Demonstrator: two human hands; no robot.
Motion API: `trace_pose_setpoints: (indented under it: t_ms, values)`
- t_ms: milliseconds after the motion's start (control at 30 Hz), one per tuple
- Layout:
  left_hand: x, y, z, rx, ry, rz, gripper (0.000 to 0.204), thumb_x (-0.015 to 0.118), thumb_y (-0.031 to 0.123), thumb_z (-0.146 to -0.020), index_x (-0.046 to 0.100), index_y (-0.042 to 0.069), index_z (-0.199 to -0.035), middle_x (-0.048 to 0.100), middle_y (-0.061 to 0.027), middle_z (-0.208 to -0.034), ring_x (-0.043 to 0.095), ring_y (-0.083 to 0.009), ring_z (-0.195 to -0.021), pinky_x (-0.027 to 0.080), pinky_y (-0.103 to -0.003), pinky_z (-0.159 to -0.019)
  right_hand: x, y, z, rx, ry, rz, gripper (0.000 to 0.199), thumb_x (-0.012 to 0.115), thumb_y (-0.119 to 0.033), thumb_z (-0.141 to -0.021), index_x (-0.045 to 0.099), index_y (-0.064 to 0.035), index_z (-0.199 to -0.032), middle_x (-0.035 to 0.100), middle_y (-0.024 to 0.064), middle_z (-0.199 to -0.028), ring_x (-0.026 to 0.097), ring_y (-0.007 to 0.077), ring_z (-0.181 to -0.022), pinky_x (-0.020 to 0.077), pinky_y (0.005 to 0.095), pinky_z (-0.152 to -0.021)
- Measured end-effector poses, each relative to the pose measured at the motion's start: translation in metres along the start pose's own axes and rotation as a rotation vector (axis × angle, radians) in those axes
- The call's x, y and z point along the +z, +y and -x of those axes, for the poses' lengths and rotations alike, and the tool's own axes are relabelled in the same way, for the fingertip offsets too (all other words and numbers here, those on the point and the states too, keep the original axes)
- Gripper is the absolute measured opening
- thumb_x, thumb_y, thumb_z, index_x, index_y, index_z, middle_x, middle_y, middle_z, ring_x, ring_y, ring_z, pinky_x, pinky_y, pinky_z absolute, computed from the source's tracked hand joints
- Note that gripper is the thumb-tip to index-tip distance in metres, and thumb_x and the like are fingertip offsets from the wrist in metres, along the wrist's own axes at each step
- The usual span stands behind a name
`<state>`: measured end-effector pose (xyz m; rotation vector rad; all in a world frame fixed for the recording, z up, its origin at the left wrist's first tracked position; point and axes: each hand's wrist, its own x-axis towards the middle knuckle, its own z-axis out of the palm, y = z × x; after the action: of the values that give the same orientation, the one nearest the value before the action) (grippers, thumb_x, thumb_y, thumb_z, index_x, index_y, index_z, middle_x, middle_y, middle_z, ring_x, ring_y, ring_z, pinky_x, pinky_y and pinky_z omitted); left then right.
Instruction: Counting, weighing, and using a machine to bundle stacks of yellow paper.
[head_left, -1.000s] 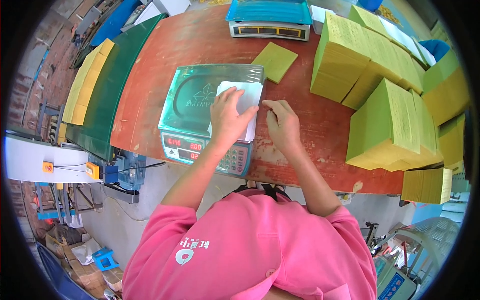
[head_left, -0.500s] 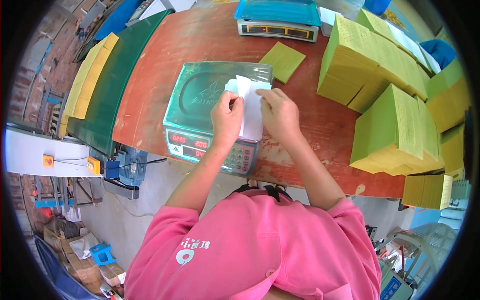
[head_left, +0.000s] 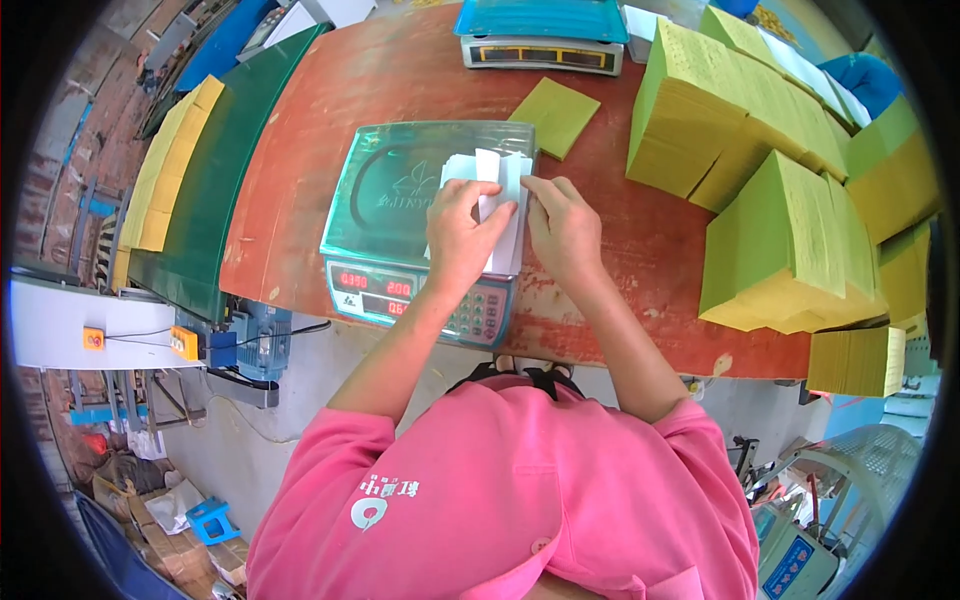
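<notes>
A stack of white paper sheets (head_left: 507, 245) lies on the right part of the teal pan of a digital scale (head_left: 390, 200). One narrow piece of the paper stands up, folded or curled, at the top of the stack. My left hand (head_left: 462, 235) is closed around the left side of the paper, thumb and fingers bent toward each other. At the stack's right edge, my right hand (head_left: 566, 228) has its fingers curled against the sheets, the index fingertip at the far corner. The scale's red digits are lit, and my left wrist partly covers its panel.
A yellow sheet stack (head_left: 556, 118) lies flat behind the scale. Another scale (head_left: 542, 52) with a blue pan stands at the back. Tall blocks of yellow paper (head_left: 690, 110) line the right of the red table (head_left: 300, 130). Yellow stacks (head_left: 175, 170) rest on a green board (head_left: 225, 180) at left.
My left thumb and fingers have parted slightly from a pinch to a wider grip on the paper. My right fingers have come in to the stack's edge. The scale's digits have changed.
</notes>
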<state>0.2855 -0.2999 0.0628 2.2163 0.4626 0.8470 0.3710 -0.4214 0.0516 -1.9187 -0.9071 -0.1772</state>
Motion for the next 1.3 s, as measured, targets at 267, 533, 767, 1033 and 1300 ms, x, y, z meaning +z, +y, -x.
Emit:
trace_pose_setpoints:
  t_ms: [267,533,767,1033,1300]
  values:
    - [-0.002,-0.010,0.000,0.019,0.021,0.017,0.024,0.078,0.016,-0.071,0.064,0.004,-0.086,0.061,-0.0094,-0.087,0.058,-0.0263,-0.078,0.045,-0.036,-0.068,0.015,-0.007,-0.009,-0.011,0.015,-0.256,0.022,0.053,0.000,-0.085,0.065,-0.0014,-0.104,0.065,0.0187,-0.090,0.065,0.0349,-0.081,0.0518,0.0399,-0.071]
    - [-0.007,-0.011,0.002,-0.061,-0.007,0.142,0.024,0.078,0.013,-0.071,0.064,0.003,-0.088,0.061,-0.0087,-0.083,0.056,-0.0216,-0.071,0.045,-0.033,-0.064,0.013,-0.007,-0.004,0.225,-0.074,-0.407,0.026,0.051,0.000,-0.087,0.063,0.0004,-0.111,0.067,0.0202,-0.093,0.068,0.0270,-0.077,0.0527,0.0356,-0.070]
    - [-0.005,-0.011,0.001,-0.059,-0.026,0.128,0.024,0.078,0.013,-0.071,0.064,0.003,-0.088,0.061,-0.0081,-0.084,0.055,-0.0208,-0.070,0.045,-0.033,-0.063,0.010,-0.009,-0.004,0.324,-0.104,-0.497,0.027,0.050,-0.001,-0.089,0.061,0.0010,-0.114,0.067,0.0174,-0.088,0.064,0.0223,-0.066,0.0518,0.0336,-0.064]
    - [-0.005,-0.013,0.000,-0.046,-0.038,0.046,0.013,0.065,0.007,-0.081,0.064,0.003,-0.094,0.060,-0.0025,-0.085,0.048,-0.0099,-0.068,0.042,-0.026,-0.063,0.002,-0.012,-0.005,0.065,0.193,-0.055,0.020,0.058,-0.010,-0.086,0.064,-0.0004,-0.102,0.061,0.0168,-0.078,0.062,0.0359,-0.076,0.0512,0.0423,-0.067]
    - [-0.013,-0.028,0.008,-0.115,-0.035,0.167,0.017,0.055,0.000,-0.084,0.065,0.000,-0.099,0.065,-0.0090,-0.091,0.059,-0.0179,-0.078,0.046,-0.028,-0.072,0.019,-0.033,-0.006,0.255,-0.150,0.073,0.032,0.062,-0.033,-0.084,0.064,-0.0015,-0.078,0.063,0.0202,-0.078,0.063,0.0377,-0.074,0.0491,0.0461,-0.065]
